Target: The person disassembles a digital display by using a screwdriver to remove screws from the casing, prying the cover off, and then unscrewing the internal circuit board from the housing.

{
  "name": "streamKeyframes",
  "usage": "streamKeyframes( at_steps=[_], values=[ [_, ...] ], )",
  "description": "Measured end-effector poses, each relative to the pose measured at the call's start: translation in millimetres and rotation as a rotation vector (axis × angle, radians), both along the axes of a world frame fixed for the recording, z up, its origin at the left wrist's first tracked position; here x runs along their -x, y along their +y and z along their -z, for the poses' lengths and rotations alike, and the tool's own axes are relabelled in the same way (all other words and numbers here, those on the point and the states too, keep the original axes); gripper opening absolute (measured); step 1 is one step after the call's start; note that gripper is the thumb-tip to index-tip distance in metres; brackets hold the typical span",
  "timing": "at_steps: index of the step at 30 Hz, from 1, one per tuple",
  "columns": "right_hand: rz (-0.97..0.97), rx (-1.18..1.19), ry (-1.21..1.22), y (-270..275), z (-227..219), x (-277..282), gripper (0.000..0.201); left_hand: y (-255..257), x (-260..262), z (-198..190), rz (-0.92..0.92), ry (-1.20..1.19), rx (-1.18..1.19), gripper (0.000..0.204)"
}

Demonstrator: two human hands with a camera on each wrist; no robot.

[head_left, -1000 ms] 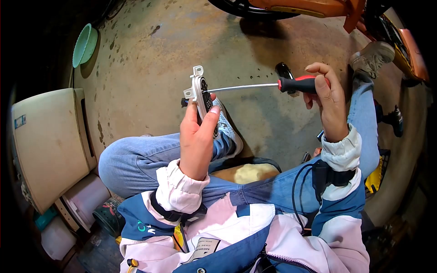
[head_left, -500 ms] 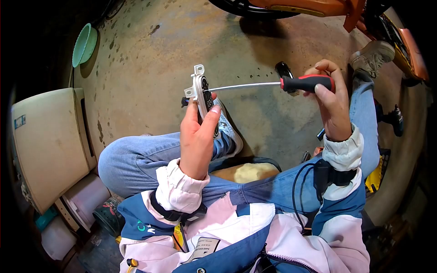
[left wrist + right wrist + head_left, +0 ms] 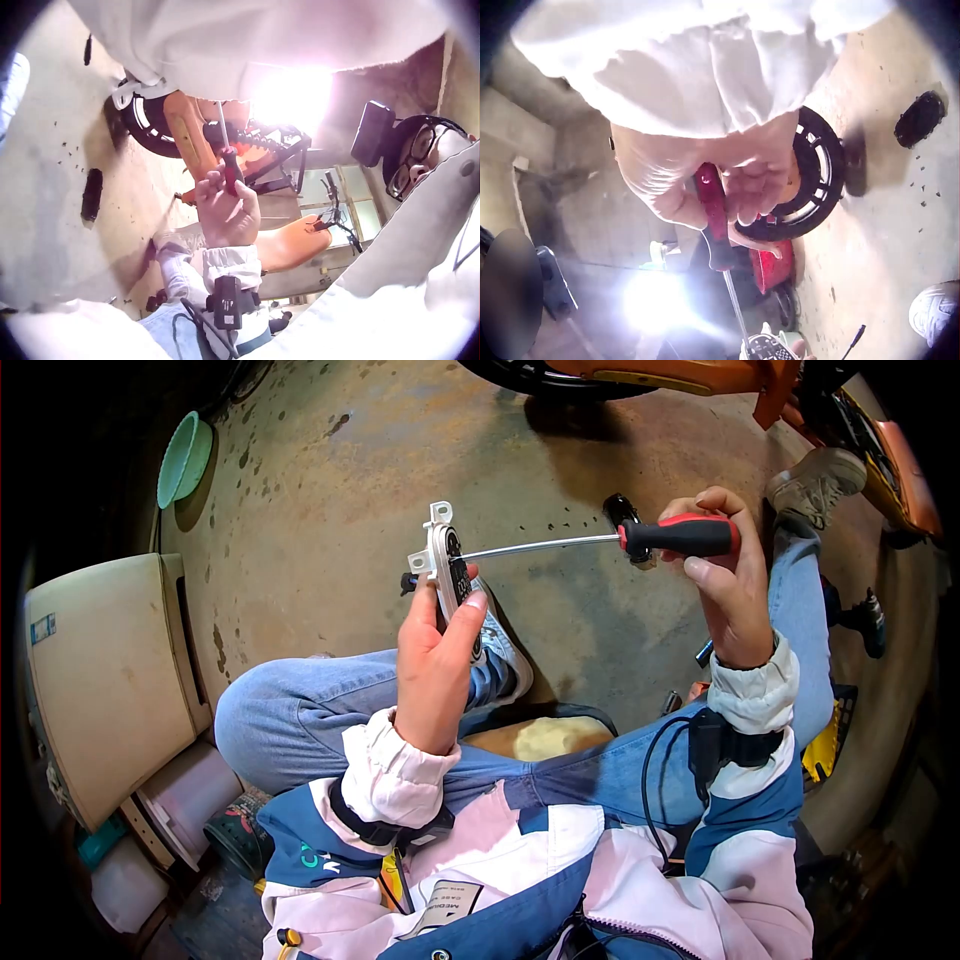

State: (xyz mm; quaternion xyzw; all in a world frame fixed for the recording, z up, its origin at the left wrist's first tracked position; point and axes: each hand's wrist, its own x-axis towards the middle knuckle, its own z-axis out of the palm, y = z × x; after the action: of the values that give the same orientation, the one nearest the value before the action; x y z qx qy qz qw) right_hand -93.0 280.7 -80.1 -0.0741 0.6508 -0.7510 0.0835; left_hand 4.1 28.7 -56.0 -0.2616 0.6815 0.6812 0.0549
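My left hand (image 3: 432,680) grips a white plastic unit (image 3: 437,545) by its sides, thumb on the near edge and fingers behind. The unit has a dark patterned face, two white mounting tabs and a small black connector (image 3: 408,583) at its back. My right hand (image 3: 738,595) holds a screwdriver (image 3: 690,536) by its red-and-black handle, between thumb and fingers. Its long metal shaft points left, with the tip at the unit's dark face. In the right wrist view, the shaft (image 3: 735,304) runs down to the unit's face (image 3: 769,347), partly cut off by the frame.
An orange motorbike (image 3: 680,375) stands ahead. On the floor lies a black oblong object (image 3: 622,512) behind the screwdriver. A green basin (image 3: 187,460) and a large beige box (image 3: 110,680) are at left. A power drill (image 3: 865,622) sits at far right.
The screwdriver handle has turned in my right hand, whose fingers have shifted around it. The handle sits slightly farther right. My left hand and the unit have barely moved.
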Motion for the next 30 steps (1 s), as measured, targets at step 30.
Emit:
streamKeyframes(
  at_steps=[30],
  values=[
    [-0.043, -0.075, -0.05, 6, -7, 2, 0.056, -2, -1, 4, -0.002, 0.004, 0.005, 0.033]
  ],
)
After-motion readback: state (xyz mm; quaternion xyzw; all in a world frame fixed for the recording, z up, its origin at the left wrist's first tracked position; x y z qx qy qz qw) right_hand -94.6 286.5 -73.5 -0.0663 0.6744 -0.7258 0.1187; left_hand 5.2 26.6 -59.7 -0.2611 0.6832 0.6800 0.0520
